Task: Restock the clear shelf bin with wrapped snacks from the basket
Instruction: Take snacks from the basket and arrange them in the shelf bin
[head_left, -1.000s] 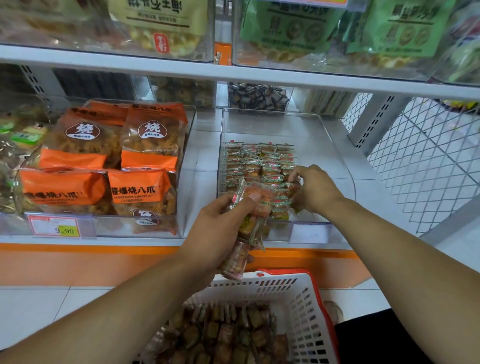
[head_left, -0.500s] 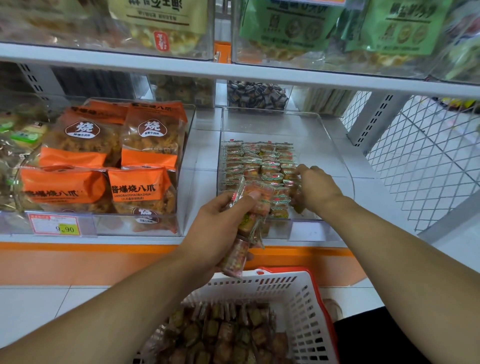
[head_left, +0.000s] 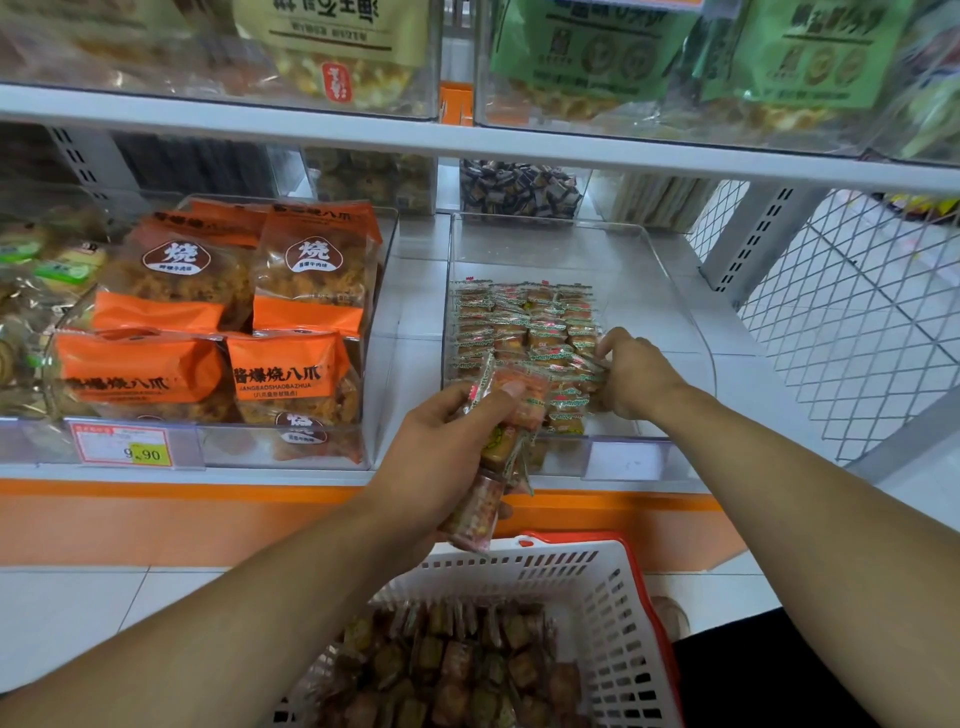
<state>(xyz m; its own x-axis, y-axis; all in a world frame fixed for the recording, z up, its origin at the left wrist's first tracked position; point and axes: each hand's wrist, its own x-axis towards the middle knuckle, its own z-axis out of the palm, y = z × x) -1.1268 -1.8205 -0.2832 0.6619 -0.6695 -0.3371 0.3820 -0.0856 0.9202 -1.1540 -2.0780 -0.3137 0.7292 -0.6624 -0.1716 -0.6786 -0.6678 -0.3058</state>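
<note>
White shop shelving carries the clear shelf bin, where wrapped snacks lie in rows; the right hand reaches inside, fingers pinching one at the row's edge; the left hand grips a bunch of snacks above the white basket; orange bags sit left

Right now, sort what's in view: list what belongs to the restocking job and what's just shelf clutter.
Job:
clear bin
snacks in bin
basket
left hand gripping a bunch of snacks
right hand placing a snack in the bin

Not the job:
orange bags
price tag
green bags
dark candies
</note>
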